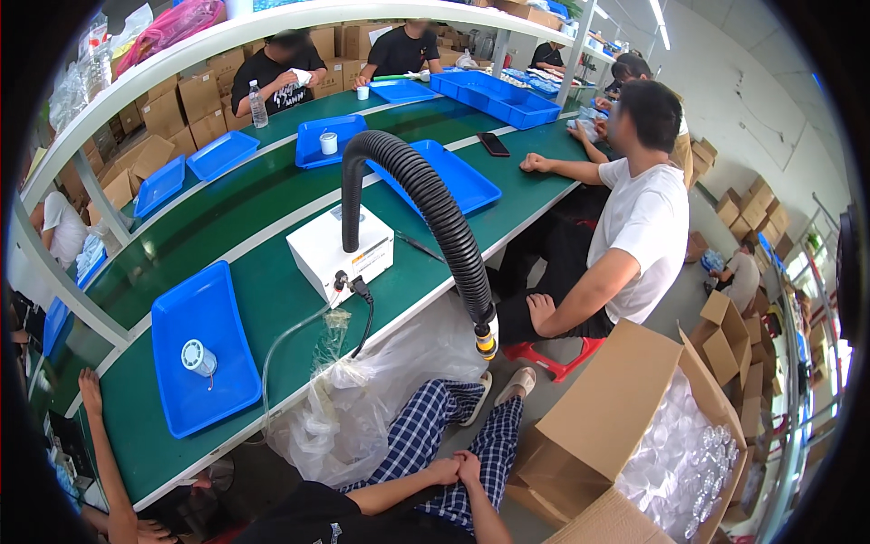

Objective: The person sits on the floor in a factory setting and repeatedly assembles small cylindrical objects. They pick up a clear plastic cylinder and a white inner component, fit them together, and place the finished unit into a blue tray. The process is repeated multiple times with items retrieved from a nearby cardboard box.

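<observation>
My left hand (442,471) and my right hand (468,467) rest together in my lap, over blue checked trousers (421,424). Their fingers are closed against each other, and I see nothing held in them. In front of me on the green bench, a blue tray (237,313) carries a round white part (198,357) with a short wire. To its right stands a white box-shaped machine (317,249). A black corrugated hose (439,204) arches from its top, and the nozzle (486,344) hangs beyond the bench edge above my knees.
A clear plastic bag (340,422) hangs at the bench edge. An open carton (607,399) of clear plastic pieces stands at my right. A co-worker in a white shirt (639,208) sits beyond the hose. Another person's arm (107,458) rests at the left. A phone (493,144) lies farther along.
</observation>
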A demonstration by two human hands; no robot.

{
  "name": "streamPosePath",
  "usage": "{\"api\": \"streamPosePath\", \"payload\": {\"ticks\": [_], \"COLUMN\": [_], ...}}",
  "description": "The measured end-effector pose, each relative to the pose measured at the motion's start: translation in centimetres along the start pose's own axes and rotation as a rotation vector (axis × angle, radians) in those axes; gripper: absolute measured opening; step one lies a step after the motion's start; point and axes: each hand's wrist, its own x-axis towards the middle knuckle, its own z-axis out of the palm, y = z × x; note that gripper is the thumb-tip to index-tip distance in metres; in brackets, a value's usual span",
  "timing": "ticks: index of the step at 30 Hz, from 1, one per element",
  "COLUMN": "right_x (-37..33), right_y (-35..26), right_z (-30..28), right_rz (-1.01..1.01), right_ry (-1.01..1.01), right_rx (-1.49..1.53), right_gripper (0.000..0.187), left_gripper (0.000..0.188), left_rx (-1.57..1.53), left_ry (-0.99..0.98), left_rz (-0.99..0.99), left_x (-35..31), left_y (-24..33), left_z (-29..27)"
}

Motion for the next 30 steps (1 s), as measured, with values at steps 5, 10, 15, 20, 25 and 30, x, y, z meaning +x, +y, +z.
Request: {"api": "streamPosePath", "payload": {"ticks": [5, 10, 15, 20, 25, 30], "right_x": [-0.5, -1.7, -2.1, -3.5, -6.1, -6.0], "right_y": [-0.3, -0.9, -4.3, -20.4, -38.0, -47.9], "right_z": [-0.7, -1.8, -0.6, -2.0, -2.7, 1.4], "right_rz": [0.019, 0.056, -0.022, -0.525, -1.233, -1.449], "right_ry": [-0.012, -0.062, -0.11, -0.01, -0.07, -0.243], "right_rx": [-0.057, 0.012, 0.186, 0.363, 0.177, -0.008], "right_gripper": [0.027, 0.028, 0.025, 0.019, 0.024, 0.031], "left_gripper": [0.044, 0.047, 0.054, 0.018, 0.013, 0.016], "left_rx": [-0.037, -0.658, -1.266, -1.711, -0.755, -0.57], "left_ry": [-0.115, -0.567, 0.026, 1.363, 1.882, 1.607], "left_rz": [0.114, 0.393, 1.531, 1.204, 0.862, 0.653], "left_x": [0.6, -9.4, -24.7, -29.0, -28.0, -26.6], "left_y": [-0.9, 1.6, 0.5, 0.9, 1.8, 1.5], "left_z": [-0.1, -12.8, -30.3, -40.4, -48.1, -51.5]}}
